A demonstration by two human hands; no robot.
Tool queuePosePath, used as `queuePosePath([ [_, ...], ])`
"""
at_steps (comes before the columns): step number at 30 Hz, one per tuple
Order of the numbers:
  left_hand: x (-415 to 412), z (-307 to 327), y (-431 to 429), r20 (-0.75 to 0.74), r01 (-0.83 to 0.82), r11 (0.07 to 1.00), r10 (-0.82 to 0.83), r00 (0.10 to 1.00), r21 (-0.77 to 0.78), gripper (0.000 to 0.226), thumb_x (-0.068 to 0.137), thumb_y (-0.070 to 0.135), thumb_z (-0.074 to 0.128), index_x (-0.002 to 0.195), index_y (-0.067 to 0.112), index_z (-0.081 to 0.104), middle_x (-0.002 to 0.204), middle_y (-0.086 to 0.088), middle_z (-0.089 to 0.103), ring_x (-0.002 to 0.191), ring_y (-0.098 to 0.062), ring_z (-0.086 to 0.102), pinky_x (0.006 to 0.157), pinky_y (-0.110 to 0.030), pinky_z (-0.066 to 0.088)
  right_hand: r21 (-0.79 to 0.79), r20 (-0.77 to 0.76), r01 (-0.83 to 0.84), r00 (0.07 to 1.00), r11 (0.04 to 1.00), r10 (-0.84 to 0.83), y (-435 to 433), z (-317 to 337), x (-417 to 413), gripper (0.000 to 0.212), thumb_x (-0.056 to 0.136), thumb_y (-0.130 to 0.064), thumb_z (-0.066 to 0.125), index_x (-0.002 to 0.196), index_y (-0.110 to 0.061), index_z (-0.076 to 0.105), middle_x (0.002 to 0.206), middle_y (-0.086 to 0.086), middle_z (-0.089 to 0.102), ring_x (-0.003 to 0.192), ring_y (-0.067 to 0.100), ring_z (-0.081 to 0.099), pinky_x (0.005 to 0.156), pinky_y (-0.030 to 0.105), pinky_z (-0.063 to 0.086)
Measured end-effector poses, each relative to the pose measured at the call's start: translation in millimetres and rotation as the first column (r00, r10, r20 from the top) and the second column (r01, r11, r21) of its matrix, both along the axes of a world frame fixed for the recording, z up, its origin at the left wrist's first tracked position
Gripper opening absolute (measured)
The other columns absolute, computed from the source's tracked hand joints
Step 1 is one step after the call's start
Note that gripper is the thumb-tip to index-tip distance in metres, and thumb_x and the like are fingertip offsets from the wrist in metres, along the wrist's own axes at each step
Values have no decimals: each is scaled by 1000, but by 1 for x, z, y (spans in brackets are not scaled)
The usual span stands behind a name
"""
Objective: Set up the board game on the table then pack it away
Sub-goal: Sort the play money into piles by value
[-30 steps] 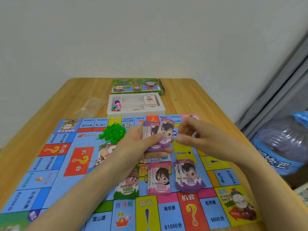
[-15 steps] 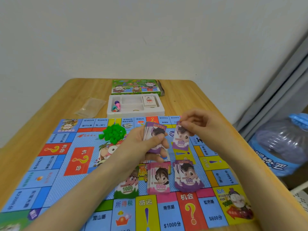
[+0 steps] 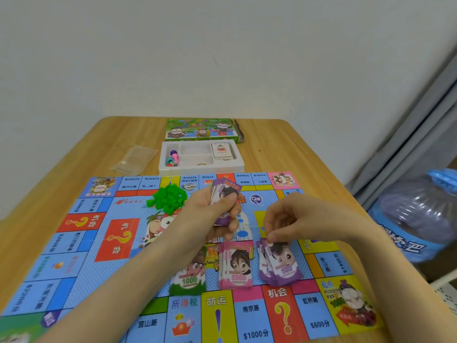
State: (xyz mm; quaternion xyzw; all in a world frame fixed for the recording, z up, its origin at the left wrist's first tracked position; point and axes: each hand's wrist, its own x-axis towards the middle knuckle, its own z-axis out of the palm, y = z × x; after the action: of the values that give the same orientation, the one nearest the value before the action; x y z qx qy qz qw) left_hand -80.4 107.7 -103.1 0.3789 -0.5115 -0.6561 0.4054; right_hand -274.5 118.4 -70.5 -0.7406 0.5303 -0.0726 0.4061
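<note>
The colourful game board lies flat on the wooden table. My left hand grips a stack of purple play-money notes above the board's middle. My right hand pinches the top edge of a purple 500 note that lies on the purple 500 pile. Left of that pile sit a pink 5000 pile and a green 1000 pile, which my left forearm partly hides. A heap of small green houses rests on the board.
A white insert tray with pawns, a die and cards stands beyond the board. The green box lid lies behind it and a clear plastic bag to its left. A large blue water bottle stands off the table's right edge.
My right hand drew one purple 500 note from the stack in my left hand and carried it down onto the purple pile. My left hand stayed in place.
</note>
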Motion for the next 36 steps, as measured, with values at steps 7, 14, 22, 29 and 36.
queuePosePath([
  [7,-1,-2,-1,-6,5,1000,-5,1000,1,10,98,12,47,93,4,52,59,1,53,45,-10,49,39,-20,42,-56,9,-2,1000,998,2,0,0,2,4,85,-12,67,85,-8,67,70,-8,66,61,-3,59,54,8,41],
  [14,-1,-2,-1,-9,0,1000,0,1000,-1,11,98,12,47,96,3,54,59,1,54,45,-10,50,40,-20,43,-25,72,12,997,1000,-10,-2,-1,-3,4,84,-9,68,84,-7,64,70,-5,68,64,7,64,57,16,48],
  [22,-1,-1,0,-15,3,1000,-3,1000,4,12,98,12,47,96,4,55,59,1,53,46,-9,50,40,-20,44,-42,-8,-11,1000,999,11,-3,-3,-4,5,82,-13,72,81,-13,67,66,-10,65,63,2,60,64,26,49],
  [29,-1,0,0,-14,9,1000,-9,1000,3,12,98,13,47,98,2,53,59,1,53,46,-10,50,40,-20,44,-118,-60,-34,998,992,27,-1,-3,-4,21,74,-26,79,87,-25,63,80,-16,58,66,-5,52,63,16,44],
  [36,-1,0,0,-16,5,1000,-5,1000,-6,13,98,12,47,100,1,53,58,2,53,46,-10,50,40,-20,43,-14,-295,-348,897,937,329,-1,-18,-5,74,47,-69,73,106,-65,29,113,-26,29,113,-4,38,96,31,44],
])
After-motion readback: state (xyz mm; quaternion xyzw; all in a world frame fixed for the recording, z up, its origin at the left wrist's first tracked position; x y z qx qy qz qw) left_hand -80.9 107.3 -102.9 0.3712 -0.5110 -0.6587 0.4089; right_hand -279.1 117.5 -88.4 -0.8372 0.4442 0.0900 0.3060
